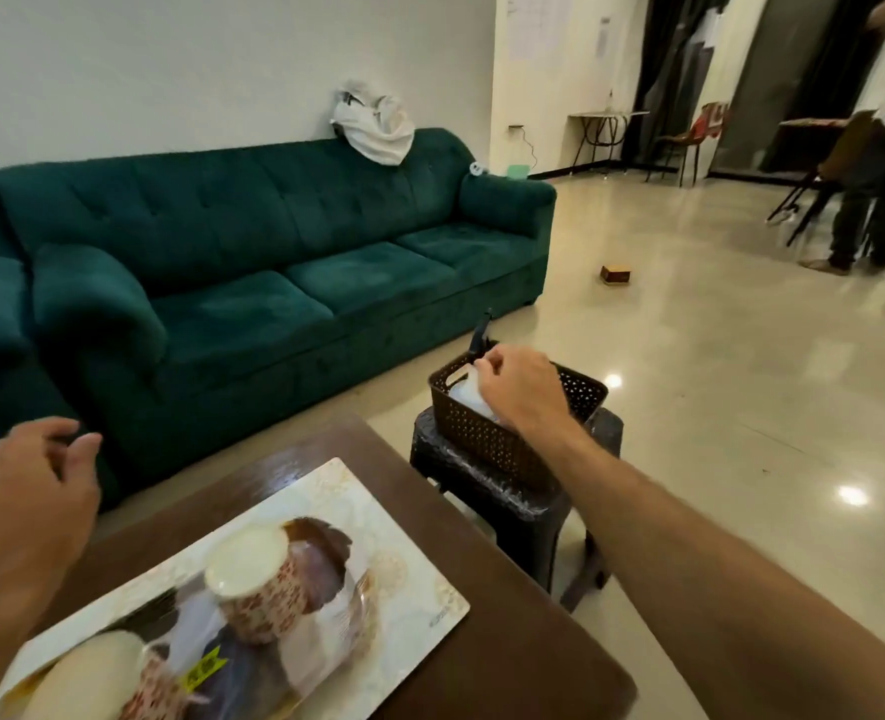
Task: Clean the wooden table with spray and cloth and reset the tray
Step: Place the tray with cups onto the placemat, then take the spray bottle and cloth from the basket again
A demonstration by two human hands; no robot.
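While the marble-patterned rectangular tray [404, 517] sat on the brown wooden table [508, 641], right hand [521, 389] pinched a white object in the brown perforated basket [482, 433]; left hand [30, 491] hovered, loosely spread. Step, judged: fetching supplies; lifting out next.

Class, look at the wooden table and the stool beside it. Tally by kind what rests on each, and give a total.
Tray: 1
Upturned patterned cups, on the tray: 2
Brown perforated basket, on the stool: 1
Total: 4
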